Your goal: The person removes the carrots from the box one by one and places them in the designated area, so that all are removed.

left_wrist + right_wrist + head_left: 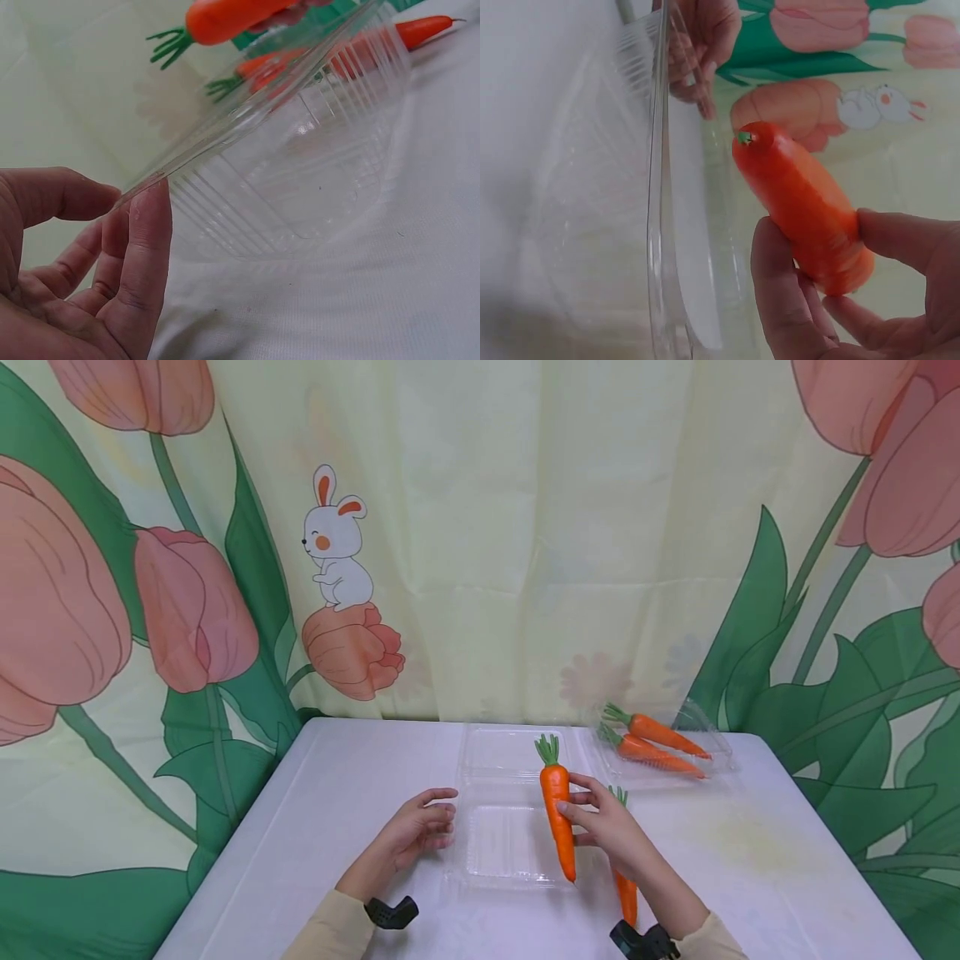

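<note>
My right hand (611, 827) pinches an orange carrot (557, 814) between thumb and fingers, its green top pointing away, above the right side of an open clear plastic clamshell box (502, 843). In the right wrist view the carrot (802, 202) hangs beside the box's upright rim. My left hand (416, 831) is at the box's left edge; in the left wrist view its thumb and fingertips pinch the rim (161, 180). Another carrot (627, 897) lies on the table, partly hidden behind my right wrist.
A second clear box (720, 752) stands at the back right with two carrots (663, 733) in it. The white-covered table (330, 777) ends at a curtain (480, 527) printed with tulips and a rabbit. The open box's lid (510, 752) lies toward the curtain.
</note>
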`<action>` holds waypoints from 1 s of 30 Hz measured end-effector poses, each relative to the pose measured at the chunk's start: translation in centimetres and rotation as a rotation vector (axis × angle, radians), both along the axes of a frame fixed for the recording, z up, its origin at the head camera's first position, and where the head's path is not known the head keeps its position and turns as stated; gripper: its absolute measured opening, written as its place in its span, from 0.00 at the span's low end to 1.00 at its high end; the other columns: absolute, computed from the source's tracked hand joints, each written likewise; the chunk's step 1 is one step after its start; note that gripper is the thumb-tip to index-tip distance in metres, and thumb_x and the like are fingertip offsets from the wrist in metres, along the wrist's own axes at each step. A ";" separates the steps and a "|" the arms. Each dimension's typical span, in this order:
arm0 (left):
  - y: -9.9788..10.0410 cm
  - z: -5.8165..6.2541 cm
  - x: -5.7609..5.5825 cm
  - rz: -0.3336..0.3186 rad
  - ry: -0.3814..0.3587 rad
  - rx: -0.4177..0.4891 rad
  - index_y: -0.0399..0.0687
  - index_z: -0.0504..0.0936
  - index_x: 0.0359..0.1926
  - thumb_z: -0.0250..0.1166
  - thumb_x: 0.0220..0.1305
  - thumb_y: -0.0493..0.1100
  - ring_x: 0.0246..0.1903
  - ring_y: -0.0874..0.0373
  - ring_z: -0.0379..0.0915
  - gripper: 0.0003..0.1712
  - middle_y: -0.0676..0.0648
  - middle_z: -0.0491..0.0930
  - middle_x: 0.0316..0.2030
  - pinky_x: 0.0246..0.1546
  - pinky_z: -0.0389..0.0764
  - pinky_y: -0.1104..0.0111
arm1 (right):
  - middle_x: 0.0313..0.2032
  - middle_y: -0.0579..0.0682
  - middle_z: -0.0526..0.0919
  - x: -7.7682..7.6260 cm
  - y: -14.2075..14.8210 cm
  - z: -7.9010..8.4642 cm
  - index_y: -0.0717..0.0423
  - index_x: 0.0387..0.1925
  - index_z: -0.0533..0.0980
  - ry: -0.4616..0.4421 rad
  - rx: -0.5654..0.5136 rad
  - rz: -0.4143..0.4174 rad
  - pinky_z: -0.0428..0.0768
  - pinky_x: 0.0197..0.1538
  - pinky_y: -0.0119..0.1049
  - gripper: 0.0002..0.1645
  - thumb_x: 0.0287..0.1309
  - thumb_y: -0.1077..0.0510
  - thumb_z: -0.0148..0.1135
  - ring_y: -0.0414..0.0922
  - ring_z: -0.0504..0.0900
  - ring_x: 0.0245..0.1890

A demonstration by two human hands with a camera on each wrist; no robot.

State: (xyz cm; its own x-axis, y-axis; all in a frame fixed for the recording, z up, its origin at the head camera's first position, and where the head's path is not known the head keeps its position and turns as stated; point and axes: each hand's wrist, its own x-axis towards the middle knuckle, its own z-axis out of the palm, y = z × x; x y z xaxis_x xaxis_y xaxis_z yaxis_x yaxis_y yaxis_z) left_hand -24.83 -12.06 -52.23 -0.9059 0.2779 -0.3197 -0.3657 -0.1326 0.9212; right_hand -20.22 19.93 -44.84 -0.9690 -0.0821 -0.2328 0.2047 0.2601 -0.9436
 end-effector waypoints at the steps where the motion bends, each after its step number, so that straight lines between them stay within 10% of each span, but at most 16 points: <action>1: 0.0 0.0 0.0 0.004 -0.002 -0.003 0.38 0.70 0.68 0.65 0.68 0.36 0.31 0.59 0.79 0.29 0.48 0.79 0.40 0.31 0.86 0.69 | 0.61 0.67 0.73 0.1 0.4 0.0 0.57 0.76 0.61 -0.002 0.005 0.001 0.88 0.44 0.47 0.41 0.69 0.52 0.66 0.49 0.85 0.43; 30: 0.0 -0.2 -0.2 0.006 0.011 -0.028 0.38 0.70 0.68 0.66 0.68 0.37 0.33 0.58 0.79 0.29 0.47 0.79 0.41 0.33 0.86 0.68 | 0.54 0.65 0.74 2.7 8.9 -0.6 0.61 0.73 0.53 -0.142 0.137 -0.091 0.88 0.42 0.45 0.46 0.66 0.51 0.68 0.46 0.82 0.41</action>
State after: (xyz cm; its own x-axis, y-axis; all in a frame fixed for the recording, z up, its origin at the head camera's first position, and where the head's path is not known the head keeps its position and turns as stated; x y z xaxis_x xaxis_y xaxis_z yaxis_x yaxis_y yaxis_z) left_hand -25.05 -12.09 -52.42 -0.9111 0.2630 -0.3172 -0.3547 -0.1087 0.9286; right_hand -17.49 28.79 -45.49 -0.9277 0.0462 -0.3704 0.3615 0.3585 -0.8607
